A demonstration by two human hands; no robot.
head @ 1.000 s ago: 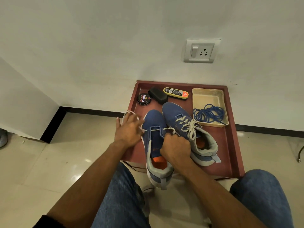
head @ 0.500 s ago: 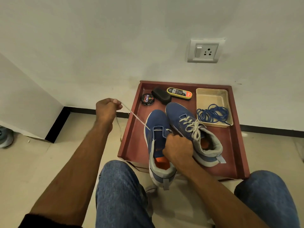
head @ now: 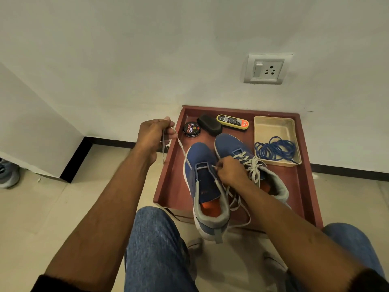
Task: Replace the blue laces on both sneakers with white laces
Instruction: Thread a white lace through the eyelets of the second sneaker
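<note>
Closest to us is the near sneaker [head: 207, 192], with its heel hanging off the front of the red tray [head: 171, 186]. We are putting a white lace [head: 182, 151] in it, and only the front holes have lace so far. To do this well, we should pull both ends the same length, keep the lace flat, and hold the shoe still.

Our right hand [head: 230, 172] sits on the sneaker's tongue and pinches the lace there. Our left hand [head: 154, 134], up past the tray's left edge, is closed tight on the other end, pulling it straight.

Behind it, the far sneaker [head: 248, 165] already has white laces. The blue laces [head: 274, 149] lie in the cream box [head: 271, 125] at the tray's back right.
</note>
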